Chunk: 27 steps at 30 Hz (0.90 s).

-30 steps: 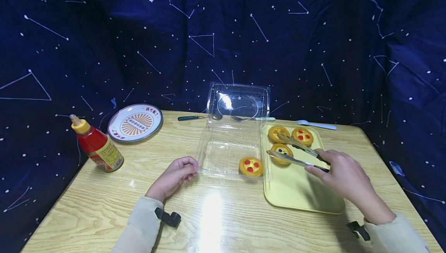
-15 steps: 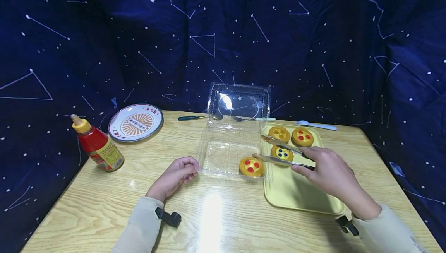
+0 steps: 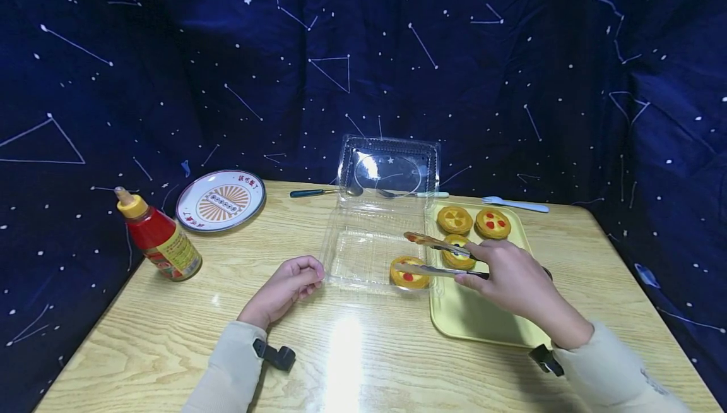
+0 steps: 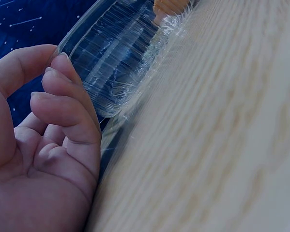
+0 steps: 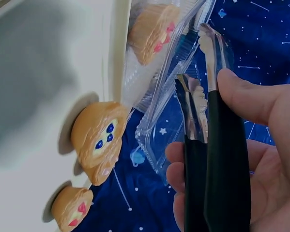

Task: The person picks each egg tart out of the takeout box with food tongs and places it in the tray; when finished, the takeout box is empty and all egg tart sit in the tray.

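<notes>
My right hand point(image 3: 511, 283) holds metal tongs point(image 3: 423, 269) by their black handles. The tips stand apart with nothing between them, over the right part of a clear plastic clamshell box point(image 3: 358, 252). Inside that box, under the lower arm of the tongs, sits an egg tart with red dots point(image 3: 417, 281). Thumb and fingertips of my left hand point(image 3: 286, 287) pinch the box's front left rim point(image 4: 62, 53). On the yellow tray point(image 3: 483, 315) lie a tart with blue dots point(image 5: 103, 137), partly behind the tongs, a tart with yellow pieces point(image 3: 454, 219) and another red-dotted tart point(image 3: 493, 223).
A red sauce bottle point(image 3: 161, 242) and a patterned plate point(image 3: 221, 201) are on the left. Along the back edge lie a dark-handled spoon point(image 3: 312, 192), a pale-handled utensil point(image 3: 434, 194) and a light blue fork point(image 3: 517, 203). The box's lid point(image 3: 389, 170) stands raised behind.
My right hand has carried the tongs left, from over the tray's tarts to over the box. My left hand and all the tarts have stayed where they were.
</notes>
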### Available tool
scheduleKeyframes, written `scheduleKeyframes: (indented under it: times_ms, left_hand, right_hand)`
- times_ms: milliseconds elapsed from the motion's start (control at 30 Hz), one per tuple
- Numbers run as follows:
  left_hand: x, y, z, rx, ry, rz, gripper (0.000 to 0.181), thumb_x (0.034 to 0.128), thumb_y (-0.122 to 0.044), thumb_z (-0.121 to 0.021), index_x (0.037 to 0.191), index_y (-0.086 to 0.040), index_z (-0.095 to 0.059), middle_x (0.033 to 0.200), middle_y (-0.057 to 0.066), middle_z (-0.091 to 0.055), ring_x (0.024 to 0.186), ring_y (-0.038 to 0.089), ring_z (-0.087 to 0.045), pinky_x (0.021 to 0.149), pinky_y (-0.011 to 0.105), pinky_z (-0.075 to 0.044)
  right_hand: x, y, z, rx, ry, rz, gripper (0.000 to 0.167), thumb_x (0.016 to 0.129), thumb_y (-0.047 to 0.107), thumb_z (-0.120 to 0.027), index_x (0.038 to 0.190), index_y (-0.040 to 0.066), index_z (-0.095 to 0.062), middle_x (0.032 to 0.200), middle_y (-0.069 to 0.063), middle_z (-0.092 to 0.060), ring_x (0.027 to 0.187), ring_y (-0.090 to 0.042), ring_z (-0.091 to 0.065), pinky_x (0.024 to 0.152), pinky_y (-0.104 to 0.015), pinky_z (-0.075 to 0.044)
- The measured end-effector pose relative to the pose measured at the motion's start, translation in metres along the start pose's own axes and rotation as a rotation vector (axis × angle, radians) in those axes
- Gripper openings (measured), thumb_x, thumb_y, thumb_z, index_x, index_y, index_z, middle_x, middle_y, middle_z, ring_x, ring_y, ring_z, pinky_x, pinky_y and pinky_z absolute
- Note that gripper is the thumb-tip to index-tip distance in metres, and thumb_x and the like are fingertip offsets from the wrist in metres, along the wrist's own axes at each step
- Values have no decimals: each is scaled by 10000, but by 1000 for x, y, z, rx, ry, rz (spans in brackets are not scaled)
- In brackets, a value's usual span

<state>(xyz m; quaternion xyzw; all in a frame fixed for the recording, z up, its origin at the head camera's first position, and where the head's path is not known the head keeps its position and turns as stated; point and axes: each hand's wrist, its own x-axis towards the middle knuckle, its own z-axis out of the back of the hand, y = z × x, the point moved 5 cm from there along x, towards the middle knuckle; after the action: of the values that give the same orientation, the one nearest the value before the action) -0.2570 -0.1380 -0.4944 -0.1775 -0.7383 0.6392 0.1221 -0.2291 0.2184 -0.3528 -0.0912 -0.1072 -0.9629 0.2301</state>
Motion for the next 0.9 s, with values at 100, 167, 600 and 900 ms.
scheduleKeyframes:
  times_ms: [100,167,600,900]
  left_hand:
    - [0,0,0,-1,-1,0,85,960,-119,-604,943,-37,-588,830,62,-550,670,134,-468,560,216,-378]
    - [0,0,0,0,-3,1,84,958,-120,-606,941,-40,-588,828,56,-551,671,133,-468,559,217,-377]
    - [0,0,0,0,-2,-1,85,959,-124,-610,948,-42,-591,829,49,-557,671,131,-470,558,214,-378]
    - [0,1,1,-1,-6,3,78,962,-121,-608,952,-46,-591,831,46,-559,671,129,-471,555,214,-375]
  right_hand:
    - [3,5,-3,-9,15,16,490,784,361,-832,1138,42,-712,935,-82,-698,832,-264,-651,676,-478,-513]
    - [6,8,-5,-14,30,20,488,783,365,-834,1129,42,-715,930,-78,-698,809,-242,-645,654,-460,-509]
    - [12,19,-16,-111,87,37,489,764,415,-836,1103,83,-717,845,-23,-661,694,-202,-591,544,-401,-456]
    - [14,19,-21,-90,53,39,444,784,367,-835,1092,66,-728,916,-65,-709,775,-267,-656,616,-447,-509]
